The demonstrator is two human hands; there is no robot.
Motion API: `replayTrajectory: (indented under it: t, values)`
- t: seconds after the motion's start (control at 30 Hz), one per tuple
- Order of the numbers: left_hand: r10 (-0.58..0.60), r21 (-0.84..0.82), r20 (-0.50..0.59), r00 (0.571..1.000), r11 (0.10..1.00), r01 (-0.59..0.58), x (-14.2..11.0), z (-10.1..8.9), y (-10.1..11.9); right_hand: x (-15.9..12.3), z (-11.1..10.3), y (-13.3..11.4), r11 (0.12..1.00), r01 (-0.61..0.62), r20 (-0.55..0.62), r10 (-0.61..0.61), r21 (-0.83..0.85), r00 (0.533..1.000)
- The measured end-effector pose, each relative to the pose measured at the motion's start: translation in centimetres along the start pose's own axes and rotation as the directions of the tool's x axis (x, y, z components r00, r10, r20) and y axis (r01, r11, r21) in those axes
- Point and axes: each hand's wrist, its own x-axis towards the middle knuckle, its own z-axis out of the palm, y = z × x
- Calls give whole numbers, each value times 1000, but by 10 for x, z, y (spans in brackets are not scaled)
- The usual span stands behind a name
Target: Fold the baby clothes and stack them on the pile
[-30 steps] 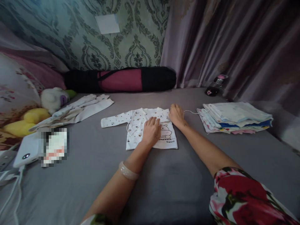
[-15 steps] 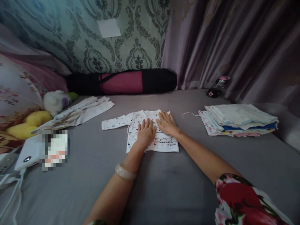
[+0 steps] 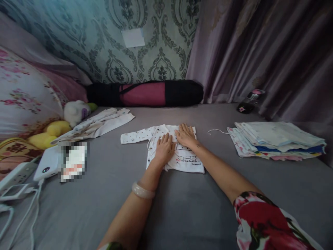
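A small white baby shirt with a printed car drawing, lettering and little dots lies on the grey bedsheet. One of its sleeves stretches out to the left; the right sleeve does not show. My left hand rests flat on the middle of the shirt, fingers extended. Near the right shoulder, my right hand lies flat on the cloth with its fingers stretched out. Neither hand grips anything. A pale bangle circles my left wrist.
On the right sits a stack of folded cloths, with a dark bottle behind. Left are a crumpled light garment, plush toys, a white power bank and a power strip. A long black-and-red bag lies along the wall.
The view has turned slightly left, so everything sits further right in the picture. Both hands remain flat on the shirt, in nearly the same places.
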Motion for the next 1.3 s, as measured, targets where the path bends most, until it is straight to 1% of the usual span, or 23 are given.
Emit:
replayTrajectory:
  t: [0.1, 0.23, 0.37, 0.47, 0.53, 0.6, 0.67, 0.77, 0.87, 0.97, 1.03, 1.1, 1.17, 1.23, 1.3]
  values:
    - [-6, -25, 11, 1000, 1000, 7, 1, -2, -2, 3, 7, -2, 1000, -27, 25, 27, -1, 999]
    - [-10, -69, -14, 1000, 998, 9, 2, -5, -3, 5, 12, 0, 999, -24, 26, 25, -23, 999]
    - [-7, -151, -66, 998, 989, -3, 4, -6, -7, 9, 12, 3, 999, -34, 44, 36, -33, 998]
    - [1, -271, -125, 992, 962, -36, 9, -4, -14, 11, 8, 0, 999, -29, 43, 30, -28, 999]
    - [-47, -370, -174, 984, 929, -21, 15, -5, -21, 11, 4, -8, 1000, -7, 23, 8, -27, 1000]
    - [-134, -461, -228, 964, 887, 14, 20, -9, -31, 8, -1, -23, 998, 58, 5, -58, -14, 998]
    - [-236, -523, -286, 929, 851, 55, 24, -16, -46, 6, -4, -41, 988, 153, 4, -153, 18, 988]
    - [-372, -550, -367, 852, 826, 124, 24, -31, -72, 6, -2, -66, 966, 252, -9, -252, 58, 968]
    - [-471, -545, -396, 788, 811, 211, 19, -42, -97, 9, 8, -76, 964, 258, -3, -258, 64, 966]
    - [-532, -497, -396, 749, 810, 312, 13, -48, -115, 12, 18, -76, 970, 233, 29, -235, 67, 972]
    - [-558, -425, -403, 726, 816, 391, 10, -50, -121, 13, 21, -75, 971, 229, 26, -231, 66, 973]
    - [-599, -347, -415, 685, 800, 490, 6, -51, -124, 13, 22, -74, 971, 230, 28, -232, 66, 972]
    - [-658, -300, -421, 624, 750, 590, 2, -52, -125, 13, 21, -74, 971, 231, 37, -233, 63, 972]
    - [-716, -289, -411, 565, 690, 664, -2, -53, -126, 13, 20, -74, 971, 230, 48, -233, 58, 971]
    - [-760, -292, -389, 521, 638, 713, -6, -54, -126, 14, 18, -74, 971, 232, 71, -235, 55, 969]
